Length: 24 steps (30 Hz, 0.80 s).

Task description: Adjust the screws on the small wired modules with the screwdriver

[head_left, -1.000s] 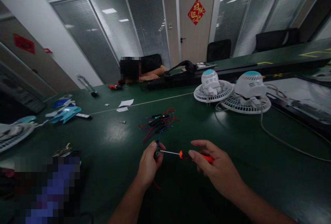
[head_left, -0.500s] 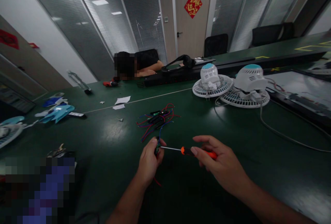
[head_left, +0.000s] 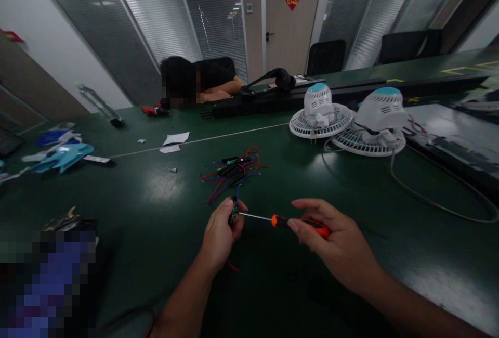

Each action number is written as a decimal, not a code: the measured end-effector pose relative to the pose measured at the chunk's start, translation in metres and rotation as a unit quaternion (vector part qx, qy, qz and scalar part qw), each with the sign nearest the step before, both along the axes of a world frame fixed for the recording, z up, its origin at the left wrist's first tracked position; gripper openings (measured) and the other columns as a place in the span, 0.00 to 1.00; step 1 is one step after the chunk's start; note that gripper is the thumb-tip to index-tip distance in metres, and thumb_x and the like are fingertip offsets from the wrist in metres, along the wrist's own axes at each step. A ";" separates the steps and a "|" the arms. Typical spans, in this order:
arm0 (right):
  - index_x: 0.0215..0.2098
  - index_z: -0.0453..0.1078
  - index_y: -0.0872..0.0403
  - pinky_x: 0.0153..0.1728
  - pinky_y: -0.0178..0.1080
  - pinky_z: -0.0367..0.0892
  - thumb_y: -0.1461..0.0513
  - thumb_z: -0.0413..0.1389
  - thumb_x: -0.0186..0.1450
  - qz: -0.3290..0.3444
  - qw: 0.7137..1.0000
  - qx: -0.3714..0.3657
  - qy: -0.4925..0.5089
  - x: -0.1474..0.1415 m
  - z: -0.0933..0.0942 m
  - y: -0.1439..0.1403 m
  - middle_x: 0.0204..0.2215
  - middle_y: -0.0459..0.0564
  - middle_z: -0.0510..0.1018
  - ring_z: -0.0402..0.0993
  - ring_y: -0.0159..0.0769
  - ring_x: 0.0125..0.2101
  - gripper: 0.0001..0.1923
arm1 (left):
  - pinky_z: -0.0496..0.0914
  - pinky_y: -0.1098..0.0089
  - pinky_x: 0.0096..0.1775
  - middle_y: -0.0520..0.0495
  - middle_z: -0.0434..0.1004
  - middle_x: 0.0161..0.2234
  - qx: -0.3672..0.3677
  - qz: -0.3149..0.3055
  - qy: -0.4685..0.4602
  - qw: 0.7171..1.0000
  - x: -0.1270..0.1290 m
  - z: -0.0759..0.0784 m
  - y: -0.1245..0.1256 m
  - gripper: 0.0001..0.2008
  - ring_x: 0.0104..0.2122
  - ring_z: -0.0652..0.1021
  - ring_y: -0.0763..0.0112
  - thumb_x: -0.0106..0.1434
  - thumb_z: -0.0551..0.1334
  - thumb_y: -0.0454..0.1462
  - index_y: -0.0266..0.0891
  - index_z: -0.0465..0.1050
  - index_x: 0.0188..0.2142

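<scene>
My left hand (head_left: 219, 236) pinches a small green circuit board (head_left: 233, 216) with red and blue wires trailing from it. My right hand (head_left: 334, 243) grips an orange-handled screwdriver (head_left: 300, 221); its thin metal shaft points left and its tip meets the board. Both hands hover just above the dark green table (head_left: 163, 208). Just beyond them lies a tangle of red, blue and black wires with small boards (head_left: 232, 170).
Two white fan heads with teal caps (head_left: 319, 114) (head_left: 378, 125) lie face down at the right, a grey cable (head_left: 429, 200) running from them. Paper scraps (head_left: 175, 139) and blue parts (head_left: 62, 153) lie at the left. A person (head_left: 195, 83) rests on the far table edge.
The view has shifted a little to the left and downward. My hands keep the same hold, screwdriver tip still at the board.
</scene>
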State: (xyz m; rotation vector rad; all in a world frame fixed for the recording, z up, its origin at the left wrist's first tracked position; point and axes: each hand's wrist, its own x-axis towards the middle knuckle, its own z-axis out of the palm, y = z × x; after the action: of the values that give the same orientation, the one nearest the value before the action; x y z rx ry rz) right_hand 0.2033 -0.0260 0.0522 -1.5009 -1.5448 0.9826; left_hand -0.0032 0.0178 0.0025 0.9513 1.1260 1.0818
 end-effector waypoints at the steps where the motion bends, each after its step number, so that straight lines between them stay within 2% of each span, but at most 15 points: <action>1: 0.46 0.67 0.57 0.22 0.36 0.64 0.53 0.55 0.60 -0.003 1.000 0.003 -0.001 0.000 0.001 0.000 0.24 0.48 0.76 0.69 0.33 0.21 0.20 | 0.51 0.76 0.17 0.60 0.53 0.11 0.003 -0.001 0.000 1.000 0.000 0.001 0.000 0.19 0.13 0.54 0.80 0.64 0.49 0.49 0.37 0.68 0.32; 9: 0.42 0.69 0.56 0.20 0.34 0.64 0.54 0.57 0.59 -0.018 0.999 0.030 -0.005 -0.001 0.006 0.000 0.22 0.45 0.74 0.68 0.31 0.20 0.17 | 0.51 0.76 0.17 0.59 0.53 0.11 0.007 -0.002 0.007 1.000 0.001 0.002 0.000 0.18 0.13 0.55 0.80 0.64 0.50 0.48 0.37 0.68 0.31; 24: 0.43 0.70 0.54 0.24 0.35 0.68 0.54 0.59 0.58 -0.015 0.999 0.047 -0.009 0.000 0.008 -0.003 0.27 0.47 0.78 0.73 0.33 0.24 0.17 | 0.50 0.76 0.16 0.60 0.52 0.10 0.015 -0.017 0.009 1.000 -0.001 0.003 -0.001 0.18 0.12 0.54 0.79 0.65 0.49 0.48 0.37 0.68 0.33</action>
State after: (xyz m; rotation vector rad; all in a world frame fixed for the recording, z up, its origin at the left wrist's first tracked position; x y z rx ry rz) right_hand 0.2037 -0.0287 0.0602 -1.4657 -1.5556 0.8704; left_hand -0.0043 0.0172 0.0053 1.0027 1.1079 1.0668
